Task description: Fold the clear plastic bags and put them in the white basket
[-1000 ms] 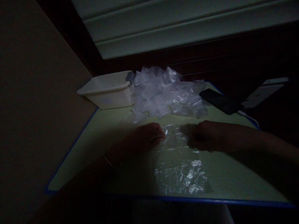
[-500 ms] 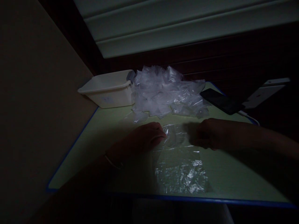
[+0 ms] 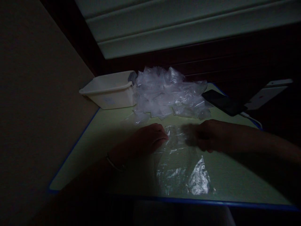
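A clear plastic bag (image 3: pixel 182 171) lies flat on the pale green table (image 3: pixel 101 141), reaching to the near edge. My left hand (image 3: pixel 147 139) rests curled on the bag's upper left corner, fingers closed against the plastic. My right hand (image 3: pixel 207 135) sits at the bag's upper right corner with fingers bent down onto it; the fingertips are blurred in the dark. A bracelet circles my left wrist.
A heap of clear plastic bags (image 3: pixel 168 92) lies at the back of the table. A white plastic tub (image 3: pixel 109 91) stands at the back left. A dark phone (image 3: pixel 222 102) and a white device (image 3: pixel 265 94) lie at the right. A wall runs along the left.
The lower right part of the flat bag has lifted and creased. My right hand has shifted slightly left along the bag's top edge. My left hand has stayed put.
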`<act>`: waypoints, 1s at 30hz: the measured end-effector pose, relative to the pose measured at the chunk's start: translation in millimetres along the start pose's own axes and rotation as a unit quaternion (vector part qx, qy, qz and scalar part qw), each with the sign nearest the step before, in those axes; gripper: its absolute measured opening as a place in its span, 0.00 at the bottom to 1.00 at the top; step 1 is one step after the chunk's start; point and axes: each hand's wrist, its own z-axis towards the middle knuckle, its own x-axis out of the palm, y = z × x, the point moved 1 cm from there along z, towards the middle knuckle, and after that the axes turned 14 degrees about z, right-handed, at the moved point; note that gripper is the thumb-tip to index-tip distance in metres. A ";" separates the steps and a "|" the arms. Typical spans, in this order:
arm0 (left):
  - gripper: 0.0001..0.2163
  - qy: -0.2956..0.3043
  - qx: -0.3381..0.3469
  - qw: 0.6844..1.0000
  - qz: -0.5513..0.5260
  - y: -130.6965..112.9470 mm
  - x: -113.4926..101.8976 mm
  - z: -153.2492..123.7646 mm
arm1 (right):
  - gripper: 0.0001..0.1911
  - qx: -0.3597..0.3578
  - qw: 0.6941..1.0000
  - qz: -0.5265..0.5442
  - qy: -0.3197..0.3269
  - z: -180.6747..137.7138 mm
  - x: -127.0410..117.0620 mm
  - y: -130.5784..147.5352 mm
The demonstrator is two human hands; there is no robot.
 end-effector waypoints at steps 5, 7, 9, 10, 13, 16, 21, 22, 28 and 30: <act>0.09 -0.040 0.035 0.998 -0.032 -6.5 2.4 -0.4 | 0.13 0.007 1.000 0.024 0.004 2.2 -4.5 2.8; 0.09 -0.041 0.052 0.997 -0.031 -8.1 3.5 -0.1 | 0.11 0.002 0.999 0.046 0.001 3.4 -5.2 3.2; 0.10 -0.035 0.057 0.997 -0.027 -8.7 4.2 0.4 | 0.10 -0.011 0.997 0.073 0.003 4.4 -5.2 2.8; 0.09 -0.033 0.058 0.997 -0.024 -8.8 4.3 0.7 | 0.10 -0.018 0.996 0.084 0.004 4.6 -5.0 2.6; 0.08 -0.022 0.063 0.998 -0.010 -9.1 3.7 2.0 | 0.09 -0.047 0.994 0.103 -0.001 4.8 -4.1 3.1; 0.07 -0.017 0.069 0.997 0.000 -10.4 2.0 3.5 | 0.09 -0.083 0.990 0.113 -0.019 4.9 -3.0 5.9; 0.08 0.005 0.061 0.998 0.009 -11.9 0.7 4.6 | 0.09 -0.124 0.974 0.184 -0.043 5.8 1.5 12.7; 0.08 0.006 0.061 0.998 0.009 -12.0 0.6 4.5 | 0.10 -0.128 0.971 0.198 -0.045 5.9 2.9 14.0; 0.07 0.008 0.055 0.998 0.014 -14.0 -2.7 4.1 | 0.13 -0.204 0.953 0.209 -0.074 6.5 10.8 21.2; 0.07 0.013 0.060 0.998 0.024 -14.8 -4.6 4.1 | 0.14 -0.236 0.947 0.200 -0.086 7.3 13.5 21.4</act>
